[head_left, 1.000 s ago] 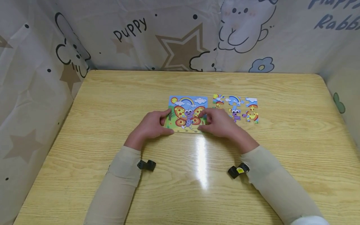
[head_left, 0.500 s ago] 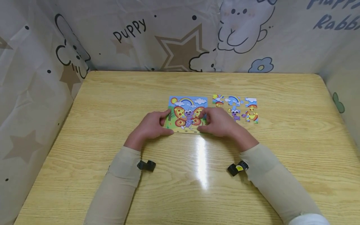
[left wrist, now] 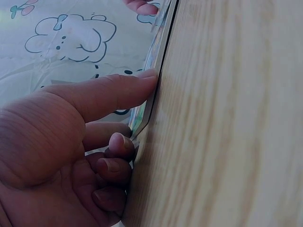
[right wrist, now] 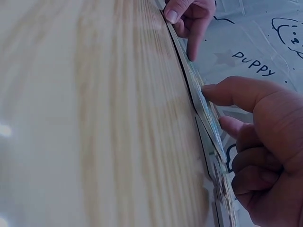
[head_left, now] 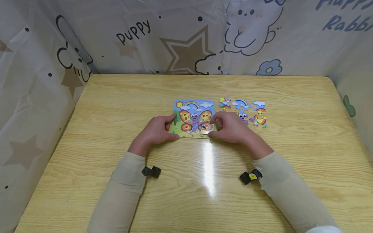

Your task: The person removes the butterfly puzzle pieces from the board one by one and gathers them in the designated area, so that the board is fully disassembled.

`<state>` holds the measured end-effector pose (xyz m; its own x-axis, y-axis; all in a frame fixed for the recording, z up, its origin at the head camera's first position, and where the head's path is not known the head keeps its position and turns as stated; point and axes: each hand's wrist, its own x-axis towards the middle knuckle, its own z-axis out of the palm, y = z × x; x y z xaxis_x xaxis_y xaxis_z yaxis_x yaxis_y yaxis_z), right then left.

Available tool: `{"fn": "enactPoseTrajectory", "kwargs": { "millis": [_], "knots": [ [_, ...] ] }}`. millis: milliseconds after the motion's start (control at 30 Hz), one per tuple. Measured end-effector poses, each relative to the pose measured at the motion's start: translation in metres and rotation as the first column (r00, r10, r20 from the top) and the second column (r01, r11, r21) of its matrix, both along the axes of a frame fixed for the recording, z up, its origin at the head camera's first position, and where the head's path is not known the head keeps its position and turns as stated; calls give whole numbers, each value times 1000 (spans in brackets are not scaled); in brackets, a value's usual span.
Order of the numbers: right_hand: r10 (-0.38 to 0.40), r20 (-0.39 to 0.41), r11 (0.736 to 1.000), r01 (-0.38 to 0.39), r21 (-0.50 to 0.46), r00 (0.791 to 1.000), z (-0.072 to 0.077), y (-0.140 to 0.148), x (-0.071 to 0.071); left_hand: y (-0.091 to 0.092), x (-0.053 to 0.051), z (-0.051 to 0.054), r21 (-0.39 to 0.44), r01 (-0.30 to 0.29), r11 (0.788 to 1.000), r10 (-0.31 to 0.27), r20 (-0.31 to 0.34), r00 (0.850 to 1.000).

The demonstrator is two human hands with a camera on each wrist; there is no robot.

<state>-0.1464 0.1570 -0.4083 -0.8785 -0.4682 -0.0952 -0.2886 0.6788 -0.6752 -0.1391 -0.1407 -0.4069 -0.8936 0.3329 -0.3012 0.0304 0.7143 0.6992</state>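
A butterfly jigsaw puzzle (head_left: 189,110) lies flat on the table in the head view. My left hand (head_left: 157,129) holds the puzzle board at its left side. The thumb is at the front edge, and in the left wrist view the other fingers (left wrist: 112,164) curl beside the board. Between thumb and forefinger, my right hand (head_left: 231,127) pinches a puzzle piece (head_left: 207,125) at the lower right wing, tilted up from the board. A pale patch of backing shows beside it. Loose puzzle pieces (head_left: 259,119) lie to the right, some partly hidden by the right hand.
The wooden table (head_left: 116,94) ends at the back against a printed cloth (head_left: 116,58), which also rises at both sides. Small black wrist cameras (head_left: 151,171) sit on both sleeves. A bright light reflection lies on the tabletop before the puzzle.
The right fingertips have shifted slightly right, and the piece at the lower right wing is now raised, baring pale backing. The left hand keeps its hold on the board.
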Motion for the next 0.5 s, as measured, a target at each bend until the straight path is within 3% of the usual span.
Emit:
{"fn": "enactPoseTrajectory", "kwargs": {
  "millis": [500],
  "knots": [
    [-87,-18,996,86,-36,996,3,33,13,-1,0,0,-1,11,1000,-11,-4,1000]
  ]
}}
